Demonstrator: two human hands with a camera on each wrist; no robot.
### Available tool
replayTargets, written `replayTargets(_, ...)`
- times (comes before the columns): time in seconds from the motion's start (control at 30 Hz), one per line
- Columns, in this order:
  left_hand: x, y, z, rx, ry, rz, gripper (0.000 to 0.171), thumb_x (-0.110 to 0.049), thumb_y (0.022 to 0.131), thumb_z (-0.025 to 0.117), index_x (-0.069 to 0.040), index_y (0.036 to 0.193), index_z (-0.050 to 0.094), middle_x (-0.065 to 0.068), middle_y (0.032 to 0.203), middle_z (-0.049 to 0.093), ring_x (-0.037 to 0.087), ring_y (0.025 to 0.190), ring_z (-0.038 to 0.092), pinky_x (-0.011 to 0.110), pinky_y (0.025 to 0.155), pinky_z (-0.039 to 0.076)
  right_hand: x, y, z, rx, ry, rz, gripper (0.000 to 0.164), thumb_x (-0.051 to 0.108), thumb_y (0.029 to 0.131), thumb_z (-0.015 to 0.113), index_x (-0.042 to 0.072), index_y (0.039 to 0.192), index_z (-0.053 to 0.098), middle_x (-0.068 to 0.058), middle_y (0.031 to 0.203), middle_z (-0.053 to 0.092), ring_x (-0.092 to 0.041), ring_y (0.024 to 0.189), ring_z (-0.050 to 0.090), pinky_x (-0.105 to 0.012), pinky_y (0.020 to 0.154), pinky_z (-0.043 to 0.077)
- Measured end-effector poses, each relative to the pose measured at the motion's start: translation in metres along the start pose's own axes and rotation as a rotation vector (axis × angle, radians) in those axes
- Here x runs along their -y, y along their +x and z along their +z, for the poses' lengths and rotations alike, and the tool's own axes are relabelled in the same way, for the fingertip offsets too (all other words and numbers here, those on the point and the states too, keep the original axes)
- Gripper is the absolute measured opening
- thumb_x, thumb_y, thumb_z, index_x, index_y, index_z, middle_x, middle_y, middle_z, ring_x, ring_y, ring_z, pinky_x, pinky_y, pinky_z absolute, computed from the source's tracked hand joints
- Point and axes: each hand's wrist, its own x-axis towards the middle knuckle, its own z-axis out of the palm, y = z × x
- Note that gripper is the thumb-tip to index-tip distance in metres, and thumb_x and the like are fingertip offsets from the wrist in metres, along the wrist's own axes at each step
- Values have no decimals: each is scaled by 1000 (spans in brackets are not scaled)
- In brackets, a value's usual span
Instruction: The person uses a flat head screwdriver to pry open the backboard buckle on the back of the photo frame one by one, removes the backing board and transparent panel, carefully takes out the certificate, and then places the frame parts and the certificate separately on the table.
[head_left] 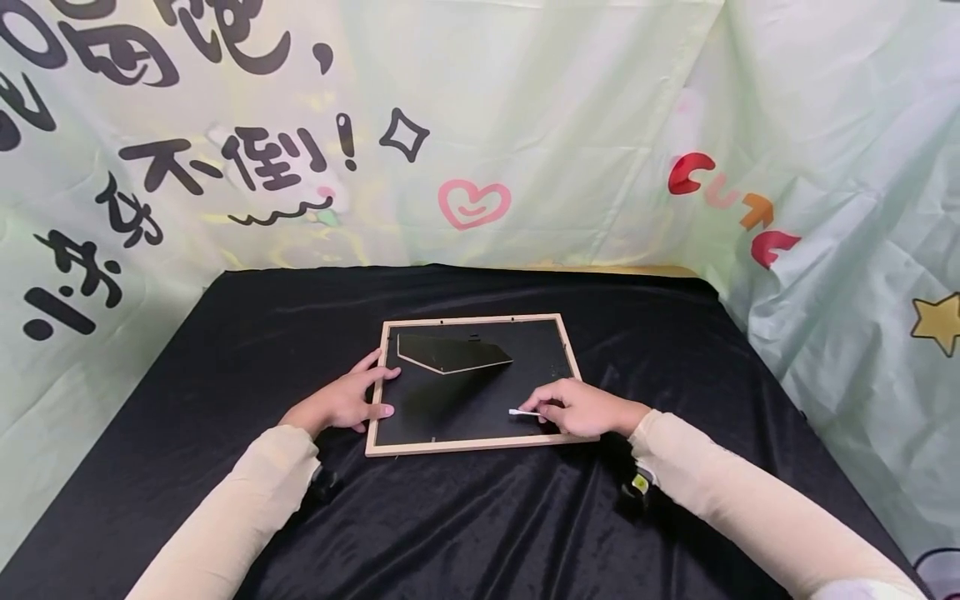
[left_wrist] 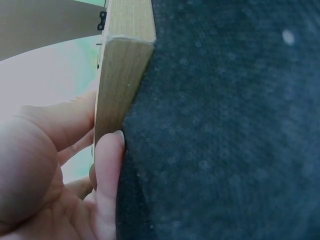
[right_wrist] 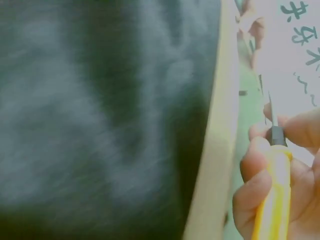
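Note:
A picture frame [head_left: 472, 446] of pale wood lies face down, its black backboard [head_left: 457, 412] showing. A hinged easel stand [head_left: 450, 352] sticks up from the back. My left hand [head_left: 345, 402] grips the frame's left side, thumb and a finger over the wood; the left wrist view has a fingertip under the wooden edge [left_wrist: 120, 85]. At the front right corner, my right hand [head_left: 585, 408] holds a small screwdriver [right_wrist: 275, 195] with yellow handle, black collar and thin metal shaft. In the head view its pale tip [head_left: 516, 412] points left above the backboard.
Black cloth [head_left: 300, 333] covers the table and lies in folds at the front. Small metal tabs [head_left: 432, 439] sit along the frame's inner edge. A printed curtain [head_left: 570, 125] hangs behind and at both sides.

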Motion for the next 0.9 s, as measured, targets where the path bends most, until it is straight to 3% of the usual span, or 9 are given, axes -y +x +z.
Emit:
replayTargets(0.3, 2, 0, 1, -3, 4, 6, 69, -15, 86, 75, -8, 147, 42, 13, 161, -7, 43, 136, 22, 34, 57, 57, 11, 35, 1, 87, 86, 94, 24, -3, 96, 47, 5, 105, 68, -3, 80, 62, -13, 52, 55, -23, 50, 45)
replayTargets(0.6, 2, 0, 1, -1, 1, -7, 68, -15, 86, 75, -9, 147, 42, 12, 161, -7, 43, 135, 24, 34, 57, 56, 28, 69, 18, 169, 23, 84, 26, -8, 90, 52, 6, 98, 73, 1, 71, 62, -8, 45, 52, -19, 46, 43)
replayTargets(0.73, 0, 0, 0, 0, 7, -6, 68, -15, 87, 74, -9, 147, 42, 12, 161, -7, 43, 134, 25, 34, 57, 56, 37, 80, 29, 156, -10, 86, 29, -8, 87, 53, 9, 93, 75, 3, 65, 62, -6, 44, 49, -17, 43, 39)
replayTargets(0.9, -2, -1, 0, -3, 27, 1, 68, -15, 87, 74, -8, 147, 42, 13, 161, -6, 43, 135, 25, 33, 56, 56, 49, 89, 39, 124, -128, 16, 27, -6, 86, 55, 11, 88, 77, 7, 64, 62, -1, 54, 50, -17, 49, 38)
